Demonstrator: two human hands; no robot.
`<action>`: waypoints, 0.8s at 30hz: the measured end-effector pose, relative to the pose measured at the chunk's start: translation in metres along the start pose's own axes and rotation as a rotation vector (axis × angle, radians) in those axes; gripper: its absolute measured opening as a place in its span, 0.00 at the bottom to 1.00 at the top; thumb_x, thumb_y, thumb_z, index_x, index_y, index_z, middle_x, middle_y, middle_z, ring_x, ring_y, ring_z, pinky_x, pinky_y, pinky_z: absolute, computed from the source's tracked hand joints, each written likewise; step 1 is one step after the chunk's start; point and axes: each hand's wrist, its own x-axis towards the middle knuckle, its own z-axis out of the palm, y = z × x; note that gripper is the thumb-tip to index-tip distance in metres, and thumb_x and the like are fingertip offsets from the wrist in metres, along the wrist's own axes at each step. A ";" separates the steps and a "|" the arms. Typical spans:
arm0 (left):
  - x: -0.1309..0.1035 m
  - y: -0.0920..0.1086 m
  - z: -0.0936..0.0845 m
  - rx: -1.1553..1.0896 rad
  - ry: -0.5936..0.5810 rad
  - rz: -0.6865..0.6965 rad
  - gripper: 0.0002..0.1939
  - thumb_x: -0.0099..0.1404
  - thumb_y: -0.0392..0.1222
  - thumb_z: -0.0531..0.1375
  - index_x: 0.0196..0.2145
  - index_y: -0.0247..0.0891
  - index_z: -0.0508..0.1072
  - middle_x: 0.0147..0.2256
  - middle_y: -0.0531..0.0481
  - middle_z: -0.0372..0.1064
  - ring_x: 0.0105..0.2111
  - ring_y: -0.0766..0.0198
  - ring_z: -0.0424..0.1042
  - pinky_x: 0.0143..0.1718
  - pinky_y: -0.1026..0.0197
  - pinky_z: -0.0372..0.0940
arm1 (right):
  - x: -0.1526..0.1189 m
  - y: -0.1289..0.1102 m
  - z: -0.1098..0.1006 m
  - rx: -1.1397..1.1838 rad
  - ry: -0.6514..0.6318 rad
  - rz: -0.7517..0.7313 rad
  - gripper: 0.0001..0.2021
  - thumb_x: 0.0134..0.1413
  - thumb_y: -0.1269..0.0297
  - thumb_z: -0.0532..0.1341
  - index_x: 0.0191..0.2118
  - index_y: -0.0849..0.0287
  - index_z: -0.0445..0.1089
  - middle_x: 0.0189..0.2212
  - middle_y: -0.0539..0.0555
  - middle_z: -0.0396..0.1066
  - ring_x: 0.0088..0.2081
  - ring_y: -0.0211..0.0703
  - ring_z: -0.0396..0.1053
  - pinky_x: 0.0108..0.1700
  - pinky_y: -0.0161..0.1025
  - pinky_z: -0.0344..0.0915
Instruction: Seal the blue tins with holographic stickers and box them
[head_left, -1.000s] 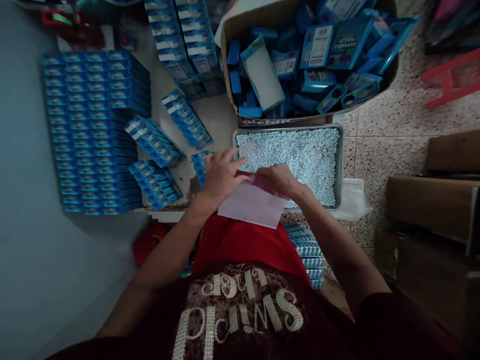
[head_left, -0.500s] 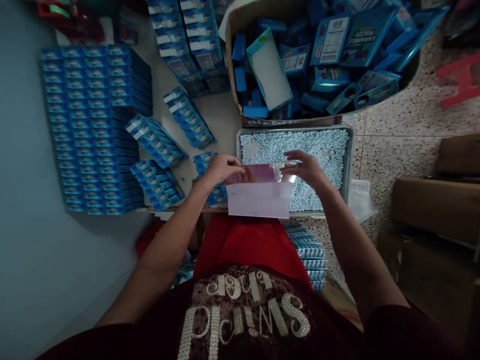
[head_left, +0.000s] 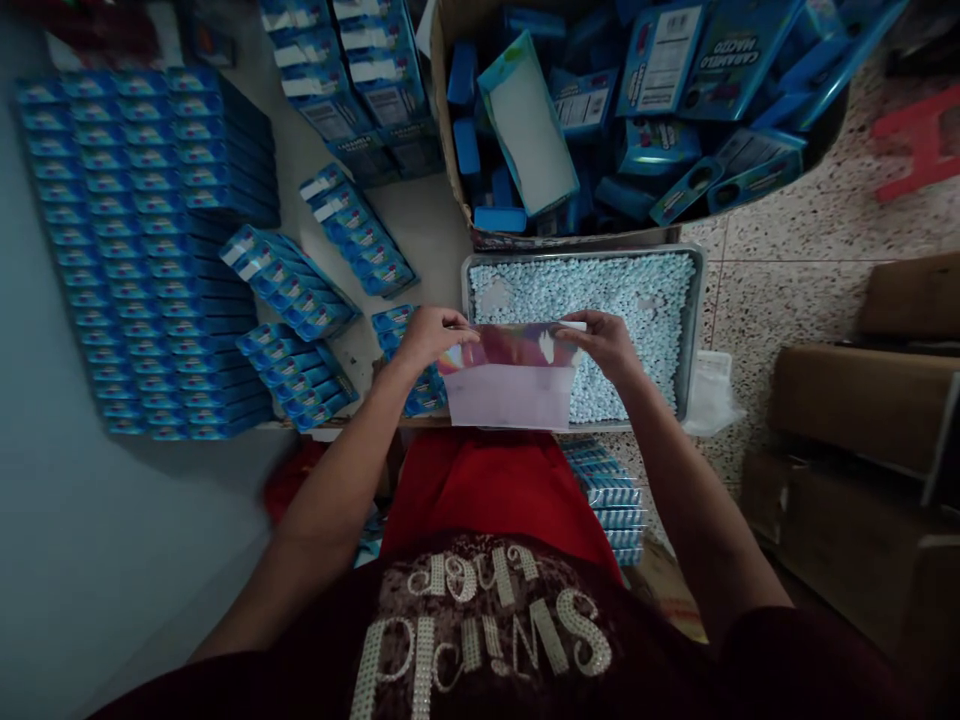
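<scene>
Right hand (head_left: 600, 343) has closed on film (head_left: 511, 396); pack (head_left: 739, 72) apparently reads "CARAMELO".

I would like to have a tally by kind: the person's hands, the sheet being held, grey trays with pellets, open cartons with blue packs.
Left hand and right hand: 2
Pink-and-white sheet: 1
Grey tray: 1
Open carton: 1
Total: 5

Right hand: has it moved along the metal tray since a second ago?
Yes: judged against the metal tray, the right hand has moved to the right.
</scene>
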 end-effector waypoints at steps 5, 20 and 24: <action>0.004 -0.006 -0.002 -0.038 -0.037 -0.007 0.06 0.52 0.42 0.73 0.27 0.38 0.83 0.25 0.53 0.75 0.28 0.64 0.67 0.31 0.62 0.56 | 0.003 -0.005 0.003 -0.004 -0.041 0.013 0.24 0.39 0.46 0.79 0.41 0.54 0.84 0.30 0.51 0.79 0.35 0.47 0.77 0.37 0.43 0.73; 0.042 -0.048 0.054 -0.780 0.080 -0.200 0.27 0.49 0.59 0.77 0.39 0.35 0.83 0.34 0.48 0.80 0.31 0.64 0.74 0.35 0.63 0.69 | 0.030 0.022 -0.030 -0.250 0.263 0.102 0.28 0.48 0.37 0.72 0.37 0.62 0.82 0.26 0.55 0.78 0.29 0.45 0.71 0.30 0.39 0.66; 0.048 -0.039 0.067 -0.778 0.147 -0.255 0.16 0.59 0.51 0.74 0.32 0.35 0.80 0.28 0.51 0.76 0.27 0.66 0.71 0.30 0.65 0.64 | 0.032 0.005 -0.010 -0.716 0.384 -0.183 0.27 0.58 0.40 0.69 0.49 0.60 0.82 0.42 0.63 0.81 0.48 0.60 0.75 0.48 0.52 0.73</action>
